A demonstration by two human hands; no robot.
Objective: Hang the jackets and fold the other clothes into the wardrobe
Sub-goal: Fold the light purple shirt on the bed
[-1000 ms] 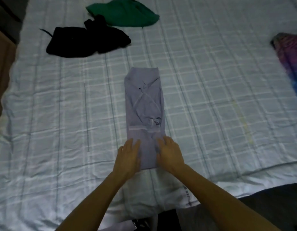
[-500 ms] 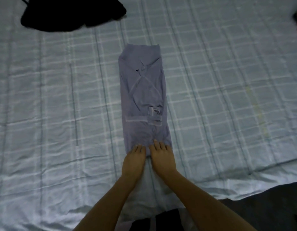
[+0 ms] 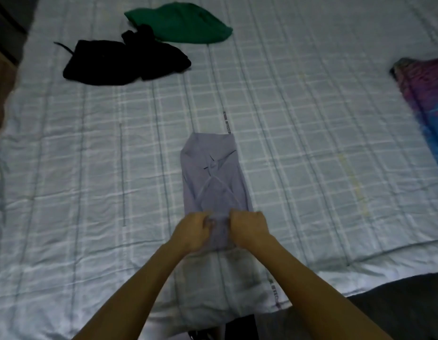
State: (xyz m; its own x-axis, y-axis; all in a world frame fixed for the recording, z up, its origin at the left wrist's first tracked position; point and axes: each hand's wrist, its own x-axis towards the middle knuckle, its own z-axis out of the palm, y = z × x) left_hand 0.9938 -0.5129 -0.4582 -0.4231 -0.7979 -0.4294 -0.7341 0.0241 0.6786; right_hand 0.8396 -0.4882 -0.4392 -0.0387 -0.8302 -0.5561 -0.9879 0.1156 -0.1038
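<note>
- Lilac-grey garment of thin soft cloth lies folded into a long narrow strip on the pale blue checked bedcover. It runs from the hands straight away from the person.
- Left hand and right hand sit side by side on its near end. The fingers of both are curled and pinch the cloth, which bunches up between them.
- As I read it, the lengthwise folds of the lilac-grey garment are done and the crosswise fold, near end over to far end, is only starting.
- A crumpled black garment and a green garment are left to do. They lie well beyond the hands towards the left hand's side, touching each other and unfolded.
- A purple-and-blue patterned cloth lies far out past the right hand, cut off by the frame edge. I cannot tell whether it is clothing or bedding.
- No wardrobe, hanger or finished stack is in view, so I cannot judge how much has been put away.
- The fingertips are hidden behind the knuckles and the cloth. The dim light also hides whether the black garment is a jacket.
- A narrow printed strip pokes out past the strip's far end, its lettering too blurred to read.
- Some pale cloth under the forearms at the bed's edge is unclear too.
</note>
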